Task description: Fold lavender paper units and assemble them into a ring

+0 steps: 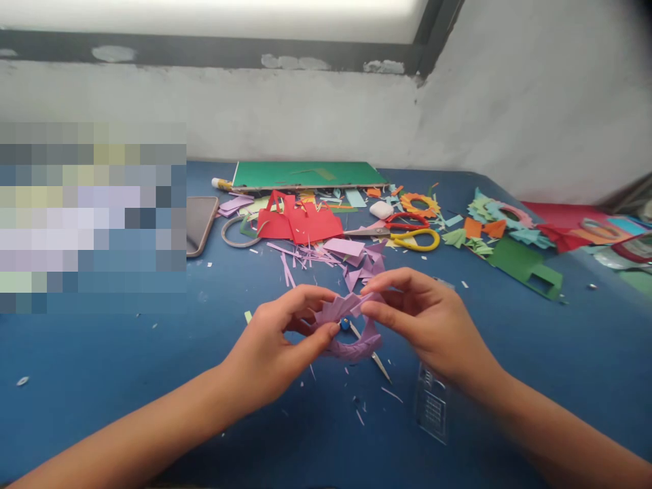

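Observation:
A ring of folded purple paper [354, 349] is held above the blue table, pleated all around with an opening in its middle. My left hand [285, 339] grips its left side between thumb and fingers. At its upper right, my right hand [422, 316] pinches a folded paper piece of the ring between thumb and index finger. Through and below the ring shows a pointed metal tool [381, 367] with a blue part, lying on the table. Behind the hands lie more folded purple pieces [364, 272]. A clear plastic stencil ruler [432, 407] lies below my right wrist.
Scissors with red and yellow handles [415, 239] lie among paper scraps. Red paper [300, 221], a green board [305, 175] and a phone [202, 224] are farther back. An orange-yellow paper ring [420, 204] and green card [527, 268] lie right. The far left is pixelated.

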Available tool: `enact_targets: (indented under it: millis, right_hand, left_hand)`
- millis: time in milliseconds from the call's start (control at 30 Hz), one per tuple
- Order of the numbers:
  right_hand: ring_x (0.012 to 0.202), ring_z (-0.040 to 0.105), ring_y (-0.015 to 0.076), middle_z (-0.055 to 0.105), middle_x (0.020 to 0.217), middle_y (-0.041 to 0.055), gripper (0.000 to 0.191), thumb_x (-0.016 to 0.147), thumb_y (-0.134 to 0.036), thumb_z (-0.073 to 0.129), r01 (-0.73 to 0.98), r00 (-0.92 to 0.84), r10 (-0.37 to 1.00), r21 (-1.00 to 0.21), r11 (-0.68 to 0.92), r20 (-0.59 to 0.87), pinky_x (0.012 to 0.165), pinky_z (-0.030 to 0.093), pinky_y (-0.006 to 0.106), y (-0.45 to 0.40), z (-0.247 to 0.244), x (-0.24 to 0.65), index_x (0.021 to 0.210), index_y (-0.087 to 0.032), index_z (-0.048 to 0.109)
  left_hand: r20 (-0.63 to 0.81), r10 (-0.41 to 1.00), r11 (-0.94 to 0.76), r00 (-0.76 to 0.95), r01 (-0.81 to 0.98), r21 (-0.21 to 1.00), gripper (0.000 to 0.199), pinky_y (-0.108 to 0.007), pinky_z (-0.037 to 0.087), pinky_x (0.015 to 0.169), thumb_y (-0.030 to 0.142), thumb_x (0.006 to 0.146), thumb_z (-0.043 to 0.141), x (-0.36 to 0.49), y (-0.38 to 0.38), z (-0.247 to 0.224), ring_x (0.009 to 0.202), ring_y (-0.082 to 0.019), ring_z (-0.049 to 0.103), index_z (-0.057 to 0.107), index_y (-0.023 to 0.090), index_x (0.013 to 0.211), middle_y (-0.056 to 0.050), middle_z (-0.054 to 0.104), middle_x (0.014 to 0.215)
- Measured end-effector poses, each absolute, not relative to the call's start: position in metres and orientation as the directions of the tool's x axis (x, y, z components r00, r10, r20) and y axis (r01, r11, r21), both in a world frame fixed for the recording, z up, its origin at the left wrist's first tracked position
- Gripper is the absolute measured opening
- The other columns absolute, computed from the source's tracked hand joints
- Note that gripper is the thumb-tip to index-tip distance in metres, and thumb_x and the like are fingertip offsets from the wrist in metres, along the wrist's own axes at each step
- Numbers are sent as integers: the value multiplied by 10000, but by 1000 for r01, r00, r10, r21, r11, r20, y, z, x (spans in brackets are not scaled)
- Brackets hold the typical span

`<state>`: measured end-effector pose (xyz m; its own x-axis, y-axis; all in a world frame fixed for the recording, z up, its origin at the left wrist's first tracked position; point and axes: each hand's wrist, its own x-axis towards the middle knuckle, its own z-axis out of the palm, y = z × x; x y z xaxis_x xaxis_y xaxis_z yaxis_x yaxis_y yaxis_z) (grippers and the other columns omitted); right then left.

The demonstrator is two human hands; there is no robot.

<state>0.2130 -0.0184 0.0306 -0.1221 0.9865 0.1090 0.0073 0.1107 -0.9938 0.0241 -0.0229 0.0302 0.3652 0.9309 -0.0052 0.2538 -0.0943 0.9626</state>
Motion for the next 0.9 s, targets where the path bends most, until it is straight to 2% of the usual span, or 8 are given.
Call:
enact_targets:
  millis: [133,300,433,700,900]
  right_hand:
    - [743,662,140,690,809,-1,233,677,-224,725,63,-137,986,-993,105,95,655,575,242,-22,32,210,894,-235,640]
    - [689,656,142,687,749,-1,111,704,-255,704,205,-186,975,-966,159,121,647,571,255,-23,34,210,799,-224,655]
    - [664,637,137,670,723,1,102,705,-280,705,259,-144,975,-945,199,166,622,553,250,-21,34,213,760,-219,644]
    - [632,612,110,652,699,-11,82,716,-263,692,262,-135,980,-948,179,148,578,521,210,-21,37,213,733,-221,623]
    - [651,616,126,649,709,1,86,720,-248,684,249,-93,979,-948,198,180,588,527,230,-23,34,211,733,-213,606]
  left_hand:
    - [-5,929,-105,371,277,955,240,-248,530,646,254,788,582,24,-24,30,709,-136,589,572,186,1018,-23,603,806]
    - [-28,925,-99,380,308,946,257,-253,529,645,264,783,587,24,-25,30,725,-144,590,572,186,1028,-32,612,815]
    - [-25,921,-98,390,293,951,256,-272,537,669,272,788,582,24,-24,29,732,-151,601,573,184,1028,-40,622,833]
    - [0,918,-137,396,318,938,266,-272,545,664,261,784,579,25,-25,27,710,-148,605,573,168,1034,-44,616,815]
    - [-25,916,-114,400,319,941,286,-274,546,676,265,784,590,25,-24,29,734,-159,616,580,168,1053,-49,641,835]
